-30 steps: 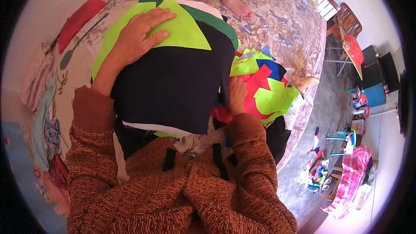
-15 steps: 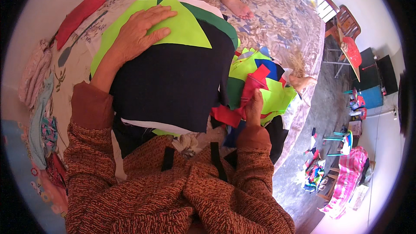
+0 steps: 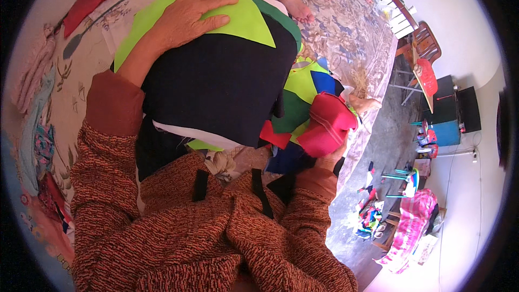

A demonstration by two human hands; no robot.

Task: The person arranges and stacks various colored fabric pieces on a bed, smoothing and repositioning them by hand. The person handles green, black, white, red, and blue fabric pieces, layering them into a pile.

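My left hand (image 3: 190, 17) lies flat with fingers stretched on a lime-green fabric piece (image 3: 246, 21). Under it is a stack of cloth with a wide black fabric piece (image 3: 211, 86), a dark green one (image 3: 281, 13) and a white edge below. To the right, my right hand (image 3: 334, 154) grips a red fabric piece (image 3: 327, 124) by its lower edge; its fingers are mostly behind the cloth. The red piece hangs over a heap of scraps, among them a green scrap (image 3: 291, 112), a blue scrap (image 3: 323, 82) and lime-green ones.
Another person's bare foot (image 3: 296, 6) rests on the flowered bedsheet (image 3: 351, 38) at the far side. A red cloth (image 3: 94, 0) and folded clothes (image 3: 35, 81) lie along the left. Beyond the bed's right edge, a wooden chair (image 3: 427, 43) and a scrap pile (image 3: 370, 219) stand on the floor.
The red fabric piece has been lifted from the heap and spread wider in my right hand, which moved slightly right and nearer. My left hand stays on the lime-green piece as the view shifts.
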